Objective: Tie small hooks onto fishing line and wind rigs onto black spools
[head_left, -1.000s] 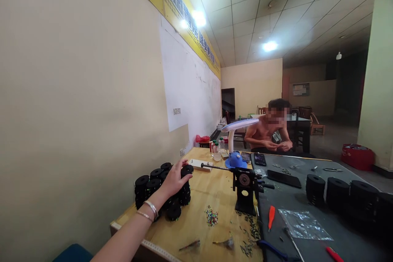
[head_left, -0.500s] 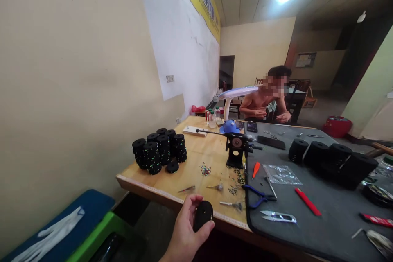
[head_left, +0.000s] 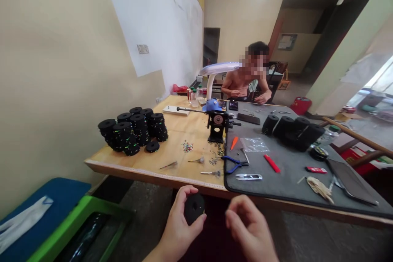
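My left hand [head_left: 181, 221] grips a round black foam spool [head_left: 194, 208] by its rim, thumb below and fingers behind, just off the table's front edge. A hole shows in its middle, and a small light speck sits on its rim near my thumb. To the right, my right hand [head_left: 250, 227] is raised with the fingers curled in towards the thumb. It is slightly blurred, and anything between its fingertips is too small to make out. The two hands are apart. Stacks of similar black spools [head_left: 124, 131] with coloured bits stand on the left, beside a single flat spool [head_left: 152, 146].
A black winding device [head_left: 217, 127] stands mid-table by a desk lamp [head_left: 211, 86]. Small beads [head_left: 187, 146], blue pliers [head_left: 235, 163], thread snips [head_left: 248, 177] and a red tool [head_left: 272, 163] lie nearby. Across the table sits another person [head_left: 247, 84]. Black rolls [head_left: 285, 129] stand right.
My right hand has come into view on the right. My left hand still holds the spool, now turned with its hole more towards me. The view has shifted right and down.
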The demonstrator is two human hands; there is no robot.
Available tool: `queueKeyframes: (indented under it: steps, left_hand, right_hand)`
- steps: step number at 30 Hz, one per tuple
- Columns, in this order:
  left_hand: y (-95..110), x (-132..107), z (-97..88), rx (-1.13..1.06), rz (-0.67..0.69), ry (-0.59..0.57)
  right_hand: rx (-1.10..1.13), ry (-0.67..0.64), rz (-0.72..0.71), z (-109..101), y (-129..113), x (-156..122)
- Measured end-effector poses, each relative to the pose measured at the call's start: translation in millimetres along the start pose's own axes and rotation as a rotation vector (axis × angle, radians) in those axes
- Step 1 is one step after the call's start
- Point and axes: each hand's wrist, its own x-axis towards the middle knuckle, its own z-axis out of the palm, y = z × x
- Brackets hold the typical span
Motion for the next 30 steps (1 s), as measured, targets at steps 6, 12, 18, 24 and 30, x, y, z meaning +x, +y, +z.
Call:
queueKeyframes:
  steps: [6, 12, 18, 24, 30]
  left_hand:
    - [8.5, -6.4, 6.9, 0.141, 0.095, -0.037]
    - [14.4, -7.6, 7.0, 0.188, 0.164, -0.045]
    - [13.8, -10.7, 8.8, 0.171, 0.158, -0.112]
    - [12.2, -16.4, 12.9, 0.131, 0.072, -0.197]
    - [13.9, -19.5, 14.8, 0.081, -0.004, -0.246]
  right_hand:
    - [-0.092, -0.098, -0.044, 33.6, 17.6, 10.2]
    - [-0.201, -0.113, -0.058, 30.6, 20.2, 6.4]
    - [-0.276, -0.118, -0.064, 28.6, 19.8, 8.0]
    - [-0.330, -0.098, -0.033, 29.7, 23.7, 3.4]
    - [-0.289, -0.108, 0.048, 31.1, 31.5, -1.8]
